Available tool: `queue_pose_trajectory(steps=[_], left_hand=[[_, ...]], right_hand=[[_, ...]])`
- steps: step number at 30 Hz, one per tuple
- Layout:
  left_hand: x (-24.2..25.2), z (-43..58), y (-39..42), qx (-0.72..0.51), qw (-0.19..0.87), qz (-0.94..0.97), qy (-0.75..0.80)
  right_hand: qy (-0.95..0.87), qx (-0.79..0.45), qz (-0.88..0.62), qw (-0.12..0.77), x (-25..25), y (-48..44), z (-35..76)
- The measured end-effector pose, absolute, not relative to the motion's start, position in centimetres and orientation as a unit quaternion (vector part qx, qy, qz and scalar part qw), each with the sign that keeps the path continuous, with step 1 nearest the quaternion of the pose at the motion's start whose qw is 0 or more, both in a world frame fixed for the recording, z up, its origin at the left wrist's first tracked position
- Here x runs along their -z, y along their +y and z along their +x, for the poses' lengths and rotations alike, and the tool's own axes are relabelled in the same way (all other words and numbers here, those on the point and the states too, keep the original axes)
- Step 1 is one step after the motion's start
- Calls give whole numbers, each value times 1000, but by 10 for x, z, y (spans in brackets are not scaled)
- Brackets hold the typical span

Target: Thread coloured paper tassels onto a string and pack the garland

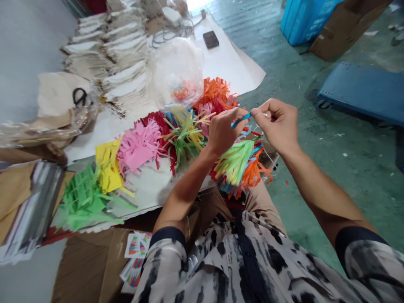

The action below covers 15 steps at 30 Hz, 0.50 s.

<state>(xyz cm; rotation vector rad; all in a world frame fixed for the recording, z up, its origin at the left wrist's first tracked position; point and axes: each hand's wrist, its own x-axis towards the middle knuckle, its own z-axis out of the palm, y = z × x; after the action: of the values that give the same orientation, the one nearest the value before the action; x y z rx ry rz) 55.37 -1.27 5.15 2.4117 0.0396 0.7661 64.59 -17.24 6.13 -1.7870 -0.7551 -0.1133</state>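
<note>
A thin twisted strip of blue paper (241,120) stretches between my two hands. My left hand (222,129) is closed around its lower end, and the thumb and forefinger of my right hand (278,122) pinch the upper end. Just below them hangs a bunch of fringed paper tassels, with a light green tassel (238,158) and an orange tassel (254,172) showing. Left of my wrist lie a green and yellow tassel (186,132), a pink fringed bundle (140,145), a yellow fringed sheet (109,166) and a green fringed bundle (85,195).
A clear plastic bag (176,69) sits behind the tassels. Stacks of pale sheets (126,75) fill the table's far left, near black-handled scissors (79,97). A dark phone-like object (211,39) lies on white paper. A blue platform cart (362,90) and blue crate (304,21) stand right.
</note>
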Motion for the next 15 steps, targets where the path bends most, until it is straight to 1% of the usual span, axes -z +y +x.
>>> queue_pose_trajectory(steps=[6,10,13,15], left_hand=[[-47,550,-10,-302,402,863,40],[-47,550,-5,-288,446,847,36],[-47,550,-4,-281,459,842,38],[-53,547,-7,-288,434,853,27]], right_hand=[[-353,-8,-735,579,-62,-178,646],[-365,-10,-720,591,-62,-175,646],[-380,1,-716,585,-62,-175,648],[-395,8,-712,580,-64,-179,647]])
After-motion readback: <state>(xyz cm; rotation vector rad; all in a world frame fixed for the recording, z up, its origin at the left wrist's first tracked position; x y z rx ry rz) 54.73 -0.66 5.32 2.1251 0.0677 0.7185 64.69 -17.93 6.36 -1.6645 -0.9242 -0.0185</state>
